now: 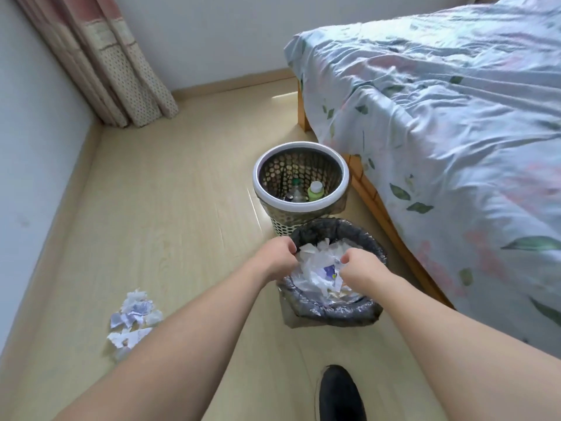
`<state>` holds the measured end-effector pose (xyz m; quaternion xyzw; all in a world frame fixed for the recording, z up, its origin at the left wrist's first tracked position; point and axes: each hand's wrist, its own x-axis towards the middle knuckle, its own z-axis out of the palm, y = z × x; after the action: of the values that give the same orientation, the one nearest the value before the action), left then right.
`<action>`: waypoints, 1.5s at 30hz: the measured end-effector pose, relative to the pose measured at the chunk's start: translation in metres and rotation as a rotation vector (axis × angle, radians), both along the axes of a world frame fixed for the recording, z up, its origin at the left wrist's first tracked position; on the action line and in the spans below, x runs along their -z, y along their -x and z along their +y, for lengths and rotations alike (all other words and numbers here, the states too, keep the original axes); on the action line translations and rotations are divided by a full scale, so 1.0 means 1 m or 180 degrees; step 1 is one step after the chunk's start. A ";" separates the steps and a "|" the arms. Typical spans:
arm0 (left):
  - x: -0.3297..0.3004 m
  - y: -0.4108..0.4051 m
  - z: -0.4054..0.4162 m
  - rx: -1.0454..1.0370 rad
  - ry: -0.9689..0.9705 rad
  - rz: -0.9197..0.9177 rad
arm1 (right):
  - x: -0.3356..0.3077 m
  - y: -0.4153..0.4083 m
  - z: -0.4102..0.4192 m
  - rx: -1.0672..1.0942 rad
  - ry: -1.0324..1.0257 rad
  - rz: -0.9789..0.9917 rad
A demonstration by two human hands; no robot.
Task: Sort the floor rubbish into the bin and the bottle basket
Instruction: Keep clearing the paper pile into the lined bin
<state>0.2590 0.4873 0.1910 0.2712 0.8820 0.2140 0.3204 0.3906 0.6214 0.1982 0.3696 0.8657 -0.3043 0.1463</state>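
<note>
Both hands, left and right, curl around paper scraps over the bin; best released low, inside the rim.

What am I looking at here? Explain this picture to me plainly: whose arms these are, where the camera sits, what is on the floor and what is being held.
There is no machine here. A person wears one wide-angle camera on the head, so the view looks down along their own bare arms. The left hand and the right hand are over the round bin lined with a black plastic bag, fingers curled at the white crumpled paper and plastic heaped inside; exactly what each grips is hard to tell. Behind the bin stands the round perforated basket with a white rim, holding a clear bottle and a green bottle with a white cap. On the pale wooden floor, a pile of torn white and blue paper scraps still lies to the left. A bed with a floral sheet is on the right.
</note>
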 end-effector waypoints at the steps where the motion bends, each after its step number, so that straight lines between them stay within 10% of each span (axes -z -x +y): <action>1: -0.011 0.008 -0.012 -0.0002 0.0058 0.0010 | -0.005 0.004 -0.005 -0.0046 -0.0013 0.0032; 10: -0.066 0.076 -0.226 -0.0728 0.0713 0.0269 | -0.022 0.085 -0.136 -0.0838 0.0208 0.0373; 19: 0.026 0.097 -0.404 -0.1735 0.0688 -0.0243 | 0.039 0.172 -0.287 -0.1646 0.0459 0.0014; 34: 0.248 0.136 -0.409 -0.3569 -0.0192 -0.0946 | 0.248 0.279 -0.349 -0.1900 0.0289 -0.0386; 45: 0.238 0.131 -0.458 -0.3758 -0.0797 -0.1707 | 0.273 0.288 -0.380 -0.2186 -0.0204 0.0375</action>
<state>0.1277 0.0295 -0.0469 -0.2856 0.7406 0.5148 0.3239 0.1025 0.2415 -0.0749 0.0430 0.9556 -0.2308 0.1782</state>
